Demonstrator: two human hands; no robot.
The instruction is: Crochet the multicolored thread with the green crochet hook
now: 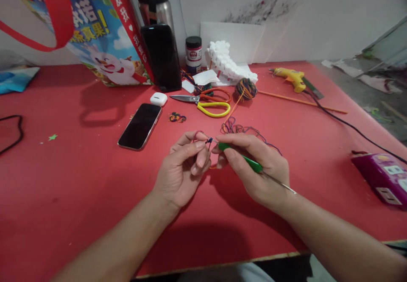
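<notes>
My left hand (186, 167) is closed in a pinch on a small dark blue piece of crochet (210, 140), with a reddish strand looped over the index finger. Between the fingers and thumb of my right hand (257, 163) lies a crochet hook (252, 163) with a green handle, its metal shaft running back over the wrist. The hook's front tip meets the crochet piece. Loose multicoloured yarn (233, 127) lies tangled just behind my right hand, and farther back sits a yarn ball (246, 89). A small finished-looking yarn piece (177, 117) rests left of it.
Scissors (214, 109) with red and yellow handles, a flat phone (140, 127) and a white earbud case (158, 99) lie beyond my hands. Behind stand an upright phone (161, 57), a bag (111, 40) and a jar (193, 55). A yellow glue gun (291, 78) trails a cord rightward.
</notes>
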